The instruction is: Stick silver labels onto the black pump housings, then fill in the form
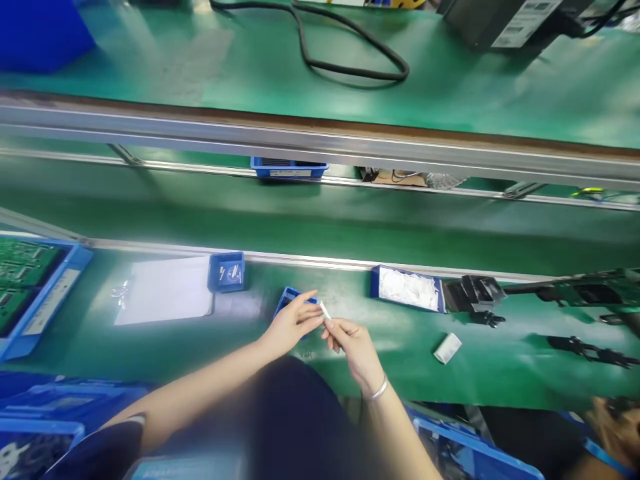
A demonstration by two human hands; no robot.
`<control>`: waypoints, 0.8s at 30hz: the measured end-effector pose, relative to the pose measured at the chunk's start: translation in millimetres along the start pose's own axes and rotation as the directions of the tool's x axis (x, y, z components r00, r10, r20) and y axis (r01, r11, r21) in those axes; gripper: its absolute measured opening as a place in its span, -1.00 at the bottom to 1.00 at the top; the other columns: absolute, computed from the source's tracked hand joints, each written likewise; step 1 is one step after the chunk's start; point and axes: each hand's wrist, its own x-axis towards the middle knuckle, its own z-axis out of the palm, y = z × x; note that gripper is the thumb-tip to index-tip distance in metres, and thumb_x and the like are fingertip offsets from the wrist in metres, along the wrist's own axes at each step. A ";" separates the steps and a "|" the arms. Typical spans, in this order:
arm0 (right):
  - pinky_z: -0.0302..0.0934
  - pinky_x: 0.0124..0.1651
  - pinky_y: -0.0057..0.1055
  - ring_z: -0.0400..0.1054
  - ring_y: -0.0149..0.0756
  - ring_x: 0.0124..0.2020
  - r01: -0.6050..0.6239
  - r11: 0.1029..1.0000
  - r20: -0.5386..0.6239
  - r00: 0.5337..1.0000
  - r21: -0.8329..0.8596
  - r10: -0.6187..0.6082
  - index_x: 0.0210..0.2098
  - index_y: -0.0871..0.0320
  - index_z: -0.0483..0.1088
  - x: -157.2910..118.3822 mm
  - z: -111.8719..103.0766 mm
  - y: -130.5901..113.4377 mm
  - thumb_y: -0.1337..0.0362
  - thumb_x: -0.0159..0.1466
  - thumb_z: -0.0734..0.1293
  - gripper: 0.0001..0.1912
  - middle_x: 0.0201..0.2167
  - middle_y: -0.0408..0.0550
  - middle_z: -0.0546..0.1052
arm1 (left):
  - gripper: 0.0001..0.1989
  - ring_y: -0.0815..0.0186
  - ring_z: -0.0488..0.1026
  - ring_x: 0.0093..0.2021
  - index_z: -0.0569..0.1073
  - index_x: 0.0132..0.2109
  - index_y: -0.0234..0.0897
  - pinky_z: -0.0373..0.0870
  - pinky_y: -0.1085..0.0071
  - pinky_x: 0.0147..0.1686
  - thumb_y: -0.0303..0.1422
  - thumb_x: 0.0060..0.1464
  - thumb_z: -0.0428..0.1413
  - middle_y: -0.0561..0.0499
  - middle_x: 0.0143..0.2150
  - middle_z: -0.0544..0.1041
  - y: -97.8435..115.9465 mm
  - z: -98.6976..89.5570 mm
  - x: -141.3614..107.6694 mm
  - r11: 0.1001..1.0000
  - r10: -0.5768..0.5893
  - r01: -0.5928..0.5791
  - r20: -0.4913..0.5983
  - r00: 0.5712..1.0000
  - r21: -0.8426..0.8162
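Observation:
My right hand (351, 341) pinches a slim white strip (325, 309) between thumb and fingers, its upper end pointing up and left. Beside it, my left hand (291, 323) has its fingers stretched out, with the fingertips close to the strip; whether they touch it I cannot tell. Partly hidden behind my left hand is a small blue bin (287, 295) with dark contents. The green workbench (240, 343) lies under both hands.
To the left are a clipboard with white paper (165, 290), a small blue box (227, 272) and a tray of green circuit boards (25, 273). Rightward stand a box of white pieces (407, 288), a white block (447, 348) and black fixtures (483, 297). Another person's hand (617, 427) shows lower right.

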 end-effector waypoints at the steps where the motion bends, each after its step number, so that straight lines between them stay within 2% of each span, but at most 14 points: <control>1: 0.03 -0.56 -0.45 0.16 -0.42 -0.66 0.002 1.000 0.020 1.000 0.017 -0.002 -0.50 0.17 0.51 -2.9 11.5 -1.1 -0.07 0.24 0.33 -0.57 -0.69 -0.13 0.40 | -0.39 0.17 0.45 0.12 0.21 0.25 -0.23 0.32 0.19 0.17 -0.27 0.09 0.20 -0.22 0.11 0.48 1.0 2.4 0.5 0.999 0.014 -0.014 -0.011 1.000 -0.039; 4: 0.02 -0.57 -0.46 0.13 -0.44 -0.67 0.009 1.000 0.036 0.999 0.029 -0.010 -0.52 0.15 0.49 -8.7 36.6 -1.7 -0.07 0.27 0.30 -0.55 -0.72 -0.16 0.38 | -0.57 0.13 0.52 0.01 0.39 0.10 -0.25 0.39 0.17 0.07 -0.24 0.10 0.19 -0.17 -0.04 0.58 2.4 3.7 -4.5 0.997 0.023 -0.027 -0.053 0.998 -0.073; 6: 0.07 -0.57 -0.46 0.16 -0.43 -0.67 0.007 1.000 0.050 0.999 0.002 -0.007 -0.53 0.16 0.49 -9.9 46.0 0.9 -0.10 0.26 0.29 -0.52 -0.71 -0.15 0.38 | -0.62 0.10 0.54 -0.03 0.44 0.04 -0.27 0.43 0.18 0.02 -0.24 0.10 0.20 -0.16 -0.10 0.61 2.6 0.0 -9.1 0.994 0.006 -0.018 -0.106 0.994 -0.110; 9: 0.17 -0.55 -0.43 0.30 -0.37 -0.62 -0.001 0.996 0.030 1.000 -0.090 0.004 -0.38 0.17 0.54 -2.2 38.2 8.9 -0.15 0.19 0.32 -0.52 -0.58 -0.08 0.50 | -0.56 0.10 0.56 -0.07 0.44 0.05 -0.31 0.46 0.18 -0.03 -0.23 0.05 0.23 -0.16 -0.11 0.61 2.6 -14.7 -12.4 0.977 -0.025 -0.024 -0.226 0.974 -0.210; 11: 0.24 -0.50 -0.40 0.39 -0.29 -0.52 -0.011 0.984 -0.076 0.997 -0.179 -0.003 -0.19 0.17 0.52 13.3 10.5 15.5 -0.17 0.17 0.31 -0.47 -0.42 0.00 0.56 | -0.49 0.12 0.57 -0.08 0.39 0.09 -0.31 0.48 0.20 -0.06 -0.22 0.03 0.25 -0.16 -0.11 0.61 0.7 -29.9 -12.0 0.973 -0.049 -0.026 -0.314 0.948 -0.231; 13: 0.28 -0.41 -0.34 0.43 -0.21 -0.42 -0.049 0.954 -0.242 0.970 -0.294 -0.025 -0.10 0.22 0.47 36.9 -33.9 21.4 -0.15 0.21 0.26 -0.44 -0.35 0.06 0.57 | -0.47 0.15 0.58 -0.10 0.34 0.08 -0.30 0.49 0.23 -0.10 -0.20 0.01 0.26 -0.14 -0.14 0.61 -5.3 -44.8 -10.9 0.979 -0.092 0.017 -0.366 0.926 -0.204; 15: 0.30 -0.29 -0.25 0.45 -0.11 -0.34 -0.136 0.897 -0.397 0.917 -0.420 -0.047 -0.12 0.28 0.47 64.9 -85.4 26.4 -0.08 0.23 0.25 -0.48 -0.36 0.14 0.56 | -0.52 0.15 0.60 -0.17 0.34 -0.02 -0.31 0.52 0.24 -0.17 -0.18 -0.01 0.27 -0.12 -0.22 0.62 -16.0 -54.8 -9.9 0.982 -0.151 0.093 -0.374 0.915 -0.167; 18: 0.24 -0.01 -0.11 0.40 0.00 -0.08 -0.278 0.772 -0.529 0.844 -0.571 -0.087 -0.16 0.33 0.47 103.8 -149.4 33.8 0.09 0.27 0.29 -0.62 -0.17 0.27 0.53 | -0.56 0.13 0.61 -0.26 0.37 -0.17 -0.32 0.54 0.23 -0.26 -0.15 -0.09 0.31 -0.11 -0.31 0.62 -36.5 -56.7 -8.3 0.972 -0.224 0.186 -0.329 0.917 -0.144; 21: 0.22 0.07 -0.05 0.37 -0.09 0.00 -0.407 0.630 -0.568 0.821 -0.661 -0.065 -0.11 0.28 0.43 129.5 -182.3 44.1 0.20 0.30 0.34 -0.73 -0.07 0.12 0.49 | -0.54 0.10 0.61 -0.23 0.41 -0.15 -0.33 0.53 0.21 -0.23 -0.12 -0.10 0.31 -0.14 -0.28 0.62 -51.4 -49.3 -7.4 0.963 -0.267 0.243 -0.267 0.926 -0.119; 24: 0.30 0.02 -0.10 0.40 -0.18 -0.06 -0.481 0.498 -0.553 0.833 -0.721 0.003 -0.12 0.23 0.43 143.4 -196.0 56.1 0.20 0.32 0.34 -0.77 -0.08 0.02 0.49 | -0.49 0.07 0.60 -0.20 0.38 -0.05 -0.32 0.52 0.16 -0.20 -0.11 -0.07 0.29 -0.18 -0.22 0.62 -54.6 -43.1 -8.9 0.957 -0.288 0.274 -0.210 0.934 -0.095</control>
